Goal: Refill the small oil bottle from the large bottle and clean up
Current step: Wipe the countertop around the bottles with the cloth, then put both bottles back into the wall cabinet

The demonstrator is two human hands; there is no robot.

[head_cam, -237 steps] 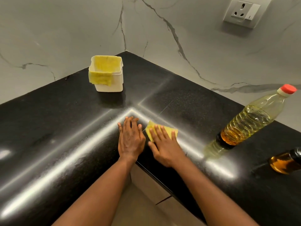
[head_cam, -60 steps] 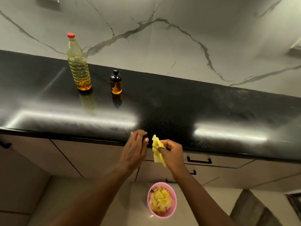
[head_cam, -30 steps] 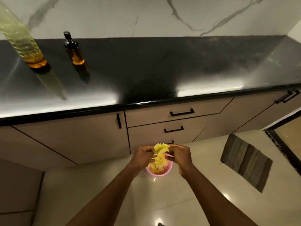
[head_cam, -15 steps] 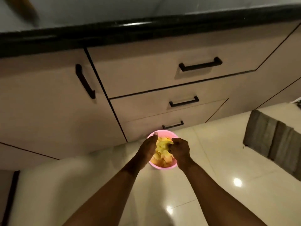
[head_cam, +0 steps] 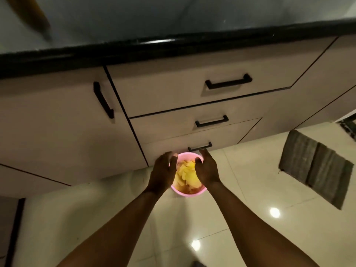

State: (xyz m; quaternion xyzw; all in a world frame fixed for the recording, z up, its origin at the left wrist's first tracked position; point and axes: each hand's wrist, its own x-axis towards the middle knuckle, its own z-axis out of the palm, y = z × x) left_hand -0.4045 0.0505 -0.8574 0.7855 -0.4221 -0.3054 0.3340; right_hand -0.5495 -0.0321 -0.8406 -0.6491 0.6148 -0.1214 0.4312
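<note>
Both hands over pink bin [head_cam: 189, 192] on floor: left hand [head_cam: 163, 171] and right hand [head_cam: 207, 168] half-curled, holding nothing. Yellow wipes [head_cam: 186, 175] inside; soft, light, oily — pinch an edge.

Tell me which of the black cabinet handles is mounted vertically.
The handle on the left cabinet door: it runs up and down, while the three drawer handles to its right lie horizontally, stacked one below another.

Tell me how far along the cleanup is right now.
Nearly done, it seems. Both hands, left hand and right hand, are over the pink bin on the floor, with yellow cloths inside. Whether either still grips a cloth is unclear. Left: withdraw the hands. The small oil bottle is out of view, so the refill cannot be checked.
</note>
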